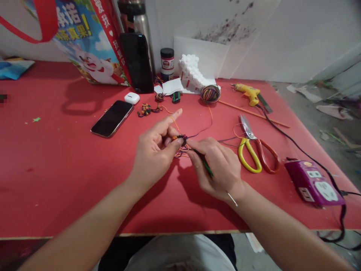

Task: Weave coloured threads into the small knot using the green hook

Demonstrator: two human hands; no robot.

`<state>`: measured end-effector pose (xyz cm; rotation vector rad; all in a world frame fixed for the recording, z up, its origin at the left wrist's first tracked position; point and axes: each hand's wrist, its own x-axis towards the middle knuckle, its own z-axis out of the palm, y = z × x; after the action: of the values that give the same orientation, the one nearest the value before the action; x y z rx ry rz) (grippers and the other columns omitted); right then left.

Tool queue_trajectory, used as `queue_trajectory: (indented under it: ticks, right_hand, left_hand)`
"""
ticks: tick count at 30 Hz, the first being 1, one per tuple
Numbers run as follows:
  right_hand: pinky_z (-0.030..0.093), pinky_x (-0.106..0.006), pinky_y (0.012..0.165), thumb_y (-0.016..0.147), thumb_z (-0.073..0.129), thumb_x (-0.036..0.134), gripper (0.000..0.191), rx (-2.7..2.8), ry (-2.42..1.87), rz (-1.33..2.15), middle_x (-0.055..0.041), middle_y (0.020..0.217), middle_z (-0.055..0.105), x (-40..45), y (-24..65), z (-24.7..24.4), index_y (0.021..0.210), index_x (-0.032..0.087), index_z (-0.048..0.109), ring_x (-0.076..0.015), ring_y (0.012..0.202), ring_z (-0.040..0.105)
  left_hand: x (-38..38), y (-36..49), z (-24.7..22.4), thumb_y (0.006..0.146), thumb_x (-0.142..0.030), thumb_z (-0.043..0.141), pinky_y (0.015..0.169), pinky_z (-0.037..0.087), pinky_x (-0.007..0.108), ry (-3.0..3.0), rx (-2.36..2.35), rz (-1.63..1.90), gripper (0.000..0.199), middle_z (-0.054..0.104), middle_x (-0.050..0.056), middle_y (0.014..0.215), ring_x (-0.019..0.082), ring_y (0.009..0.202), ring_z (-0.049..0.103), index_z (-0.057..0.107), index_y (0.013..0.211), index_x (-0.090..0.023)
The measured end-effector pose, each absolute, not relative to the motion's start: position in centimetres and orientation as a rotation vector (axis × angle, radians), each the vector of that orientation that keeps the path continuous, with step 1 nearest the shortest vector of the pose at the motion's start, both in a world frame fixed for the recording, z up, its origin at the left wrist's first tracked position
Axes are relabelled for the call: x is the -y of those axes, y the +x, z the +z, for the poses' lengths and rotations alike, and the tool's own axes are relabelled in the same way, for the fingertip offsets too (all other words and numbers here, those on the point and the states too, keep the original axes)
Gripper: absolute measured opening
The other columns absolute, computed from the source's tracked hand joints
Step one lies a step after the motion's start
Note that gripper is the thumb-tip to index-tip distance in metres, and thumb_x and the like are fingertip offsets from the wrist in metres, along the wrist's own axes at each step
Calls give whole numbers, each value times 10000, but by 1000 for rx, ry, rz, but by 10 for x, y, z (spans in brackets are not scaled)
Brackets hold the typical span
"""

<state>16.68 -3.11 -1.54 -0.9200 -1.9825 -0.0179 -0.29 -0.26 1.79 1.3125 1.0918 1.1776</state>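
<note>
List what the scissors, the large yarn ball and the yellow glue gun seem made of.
Scissors: metal blades, going by their grey shine; smooth, slightly glossy yellow and red handles, probably plastic.
Yarn ball: matte textile, shown by its wound multicoloured strands; fibre type unclear.
Glue gun: likely moulded plastic, from its smooth, evenly coloured body.

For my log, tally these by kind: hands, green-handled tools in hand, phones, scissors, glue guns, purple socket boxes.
Hands: 2
Green-handled tools in hand: 1
Phones: 2
Scissors: 1
Glue guns: 1
Purple socket boxes: 1
Total: 8
</note>
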Motion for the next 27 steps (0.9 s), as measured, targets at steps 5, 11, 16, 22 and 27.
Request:
queue_trajectory:
  ticks: [5,11,16,22,27]
  right_hand:
    - [498,-324,656,1034,592,144,196,1949,-931,120,-77,862,773,34,168,-11,1190,196,697,-193,721,675]
    - [496,-301,631,1043,596,177,153,1863,-990,325,-51,806,765,35,172,1,1036,218,743,-165,673,671]
    - [454,-268,554,1003,643,202,178,1708,-1078,587,5,678,701,33,179,14,864,215,755,-121,558,587]
    - [363,-263,500,913,739,225,160,1435,-1087,954,23,592,619,25,187,17,760,191,770,-102,520,484]
    - [237,-258,454,850,785,243,130,1144,-990,1316,25,532,544,18,191,21,743,172,807,-74,462,364]
  left_hand:
    - [1,-4,17,828,-117,746,701,459,282,1362,-1139,1179,534,573,-36,767,135,725,517,773,1350,-226]
    - [-2,-9,14,848,-139,742,675,433,292,1451,-1165,1149,571,575,-29,757,134,696,490,748,1414,-218]
    - [-6,-14,8,833,-117,703,605,415,267,1643,-1069,1094,608,566,-39,741,111,622,457,737,1433,-202]
    - [-9,-19,6,804,-72,683,642,476,252,1728,-944,1044,621,627,-18,787,114,662,540,778,1393,-242]
    - [-11,-24,7,809,-49,734,579,457,244,1566,-853,1037,633,666,-11,802,111,653,550,790,1374,-329]
